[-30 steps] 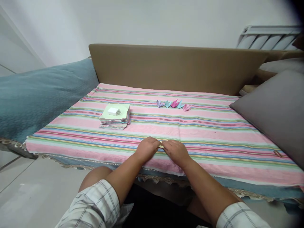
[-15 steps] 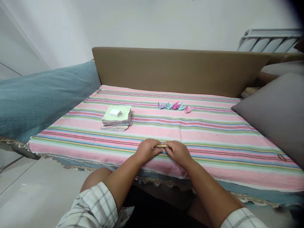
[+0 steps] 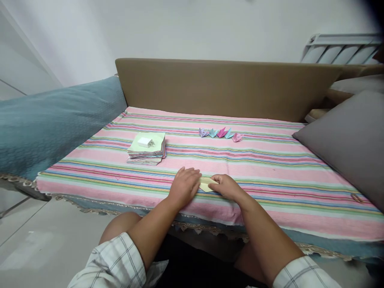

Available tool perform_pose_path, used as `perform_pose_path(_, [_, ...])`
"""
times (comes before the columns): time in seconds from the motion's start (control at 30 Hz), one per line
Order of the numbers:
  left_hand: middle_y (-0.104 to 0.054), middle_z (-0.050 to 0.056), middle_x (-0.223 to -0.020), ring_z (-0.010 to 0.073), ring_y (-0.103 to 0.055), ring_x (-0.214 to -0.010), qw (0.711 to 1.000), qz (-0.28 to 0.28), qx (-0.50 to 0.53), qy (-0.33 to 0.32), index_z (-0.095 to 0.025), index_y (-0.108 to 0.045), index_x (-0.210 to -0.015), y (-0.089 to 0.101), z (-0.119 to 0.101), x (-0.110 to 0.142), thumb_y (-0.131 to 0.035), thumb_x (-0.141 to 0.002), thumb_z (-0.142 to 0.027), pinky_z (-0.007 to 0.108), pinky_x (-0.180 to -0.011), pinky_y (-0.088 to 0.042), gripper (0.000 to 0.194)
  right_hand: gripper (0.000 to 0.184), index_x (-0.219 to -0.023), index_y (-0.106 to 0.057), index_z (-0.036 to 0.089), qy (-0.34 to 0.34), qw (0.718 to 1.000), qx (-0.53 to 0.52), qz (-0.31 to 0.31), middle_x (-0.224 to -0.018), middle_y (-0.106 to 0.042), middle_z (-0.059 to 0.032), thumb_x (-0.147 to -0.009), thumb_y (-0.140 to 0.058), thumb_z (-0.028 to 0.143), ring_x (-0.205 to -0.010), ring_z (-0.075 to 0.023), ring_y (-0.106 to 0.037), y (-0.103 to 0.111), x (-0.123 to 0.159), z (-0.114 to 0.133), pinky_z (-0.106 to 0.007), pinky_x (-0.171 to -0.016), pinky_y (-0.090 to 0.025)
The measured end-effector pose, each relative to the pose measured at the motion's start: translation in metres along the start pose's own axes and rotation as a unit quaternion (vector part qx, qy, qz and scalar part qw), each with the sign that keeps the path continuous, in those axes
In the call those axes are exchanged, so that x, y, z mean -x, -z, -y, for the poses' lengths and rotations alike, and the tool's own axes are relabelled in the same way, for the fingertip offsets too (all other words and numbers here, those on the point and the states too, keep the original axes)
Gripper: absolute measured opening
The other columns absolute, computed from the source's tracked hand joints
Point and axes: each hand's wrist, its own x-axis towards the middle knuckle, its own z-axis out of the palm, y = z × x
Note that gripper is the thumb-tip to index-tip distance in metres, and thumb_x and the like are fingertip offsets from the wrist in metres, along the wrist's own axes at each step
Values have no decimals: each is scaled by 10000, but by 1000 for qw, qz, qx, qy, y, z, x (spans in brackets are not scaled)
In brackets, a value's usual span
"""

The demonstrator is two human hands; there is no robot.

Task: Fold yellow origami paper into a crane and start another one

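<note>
A pale yellow folded paper (image 3: pixel 205 185) lies low over the striped cloth (image 3: pixel 258 168), between my two hands. My right hand (image 3: pixel 225 187) pinches its right end between thumb and fingers. Fingers stretched out, my left hand (image 3: pixel 185 186) rests flat at the paper's left end and covers part of it. Farther back, several folded paper cranes (image 3: pixel 222 133) in purple, blue and pink stand in a row. To the left is a stack of square paper sheets (image 3: pixel 147 148), pale green on top, with a small white block (image 3: pixel 145 142) on it.
A brown backrest (image 3: pixel 222 88) runs along the far side. The blue-covered armrest (image 3: pixel 66 116) bounds the left, and a large grey cushion (image 3: pixel 348 136) the right. Near the right edge lies a small brown object (image 3: pixel 357 198), and a white radiator (image 3: pixel 342 50) is on the wall.
The paper was held edge-on between both hands' fingers; now its broad face shows. My left hand has let go of its pinch and spread flat, while my right hand still pinches the paper.
</note>
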Motion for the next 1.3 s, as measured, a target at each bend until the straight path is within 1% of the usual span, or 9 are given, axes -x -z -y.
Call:
perform_pose_path(0.07, [-642, 47, -1138, 208, -523, -1143, 997, 13, -30, -76, -216, -615, -1063, -3, -5, 9, -482, -859, -227, 458, -1062, -277, 243, 147, -658, -567, 171, -3, 1000, -3, 11, -533, -468, 61, -689, -529, 309, -515, -93, -396, 0, -3, -2, -213, -497, -282])
perform_pose_path(0.13, [-626, 52, -1168, 222, -489, -1187, 991, 29, -57, -115, -209, -591, -1118, -9, -10, 18, -470, -875, -260, 467, -1075, -255, 277, 139, -645, -548, 172, -10, 1000, -4, 23, -524, -443, 67, -676, -530, 306, -512, -89, -380, 0, -6, -3, -211, -491, -269])
perform_pose_path(0.3, [-512, 82, -1316, 275, -366, -1287, 984, 84, -100, -123, -151, -490, -1255, -22, -10, 33, -444, -881, -437, 472, -1085, -243, 473, 130, -663, -543, 170, -13, 999, 6, 49, -527, -439, 68, -663, -529, 300, -513, -89, -379, 2, -10, 1, -212, -487, -264])
perform_pose_path(0.5, [-413, 100, -1397, 274, -299, -1326, 979, 125, -114, -116, -141, -386, -1338, -26, -6, 36, -420, -878, -486, 460, -1090, -238, 576, 138, -657, -535, 170, -2, 996, 57, 62, -558, -489, 44, -695, -507, 300, -547, -105, -436, 4, -15, 5, -214, -501, -278])
perform_pose_path(0.67, [-412, 99, -1397, 259, -328, -1313, 977, 142, -115, -108, -137, -391, -1332, -28, -5, 37, -400, -883, -495, 428, -1090, -247, 574, 128, -747, -553, 171, -12, 995, 97, -5, -688, -585, 2, -748, -459, 257, -631, -122, -493, 0, -19, 8, -213, -540, -304])
perform_pose_path(0.87, [-416, 97, -1395, 254, -331, -1312, 977, 148, -111, -107, -146, -399, -1326, -27, -5, 37, -414, -883, -479, 416, -1089, -248, 555, 198, -684, -584, 170, -41, 990, 136, -12, -591, -578, -3, -782, -449, 277, -548, -118, -472, 1, -15, 18, -232, -511, -267])
perform_pose_path(1.13, [-410, 107, -1398, 262, -335, -1309, 978, 156, -98, -99, -151, -410, -1318, -22, -9, 33, -456, -865, -468, 431, -1077, -266, 554, 127, -755, -589, 193, -67, 985, 145, -68, -662, -608, 0, -756, -554, 315, -597, -126, -509, 10, -9, -3, -229, -543, -306])
perform_pose_path(1.23, [-420, 108, -1390, 267, -345, -1303, 978, 160, -93, -94, -153, -423, -1309, -21, -10, 31, -476, -856, -460, 433, -1073, -271, 549, 98, -763, -602, 197, -25, 965, 209, -158, -755, -626, -32, -770, -556, 283, -688, -155, -534, 10, -2, -5, -253, -601, -344])
perform_pose_path(1.3, [-427, 106, -1386, 268, -351, -1299, 979, 161, -89, -91, -154, -426, -1307, -21, -11, 30, -483, -853, -453, 436, -1071, -274, 547, 106, -818, -615, 195, 66, 949, 225, -209, -845, -636, -59, -801, -518, 233, -791, -182, -552, 7, 4, -4, -279, -687, -383])
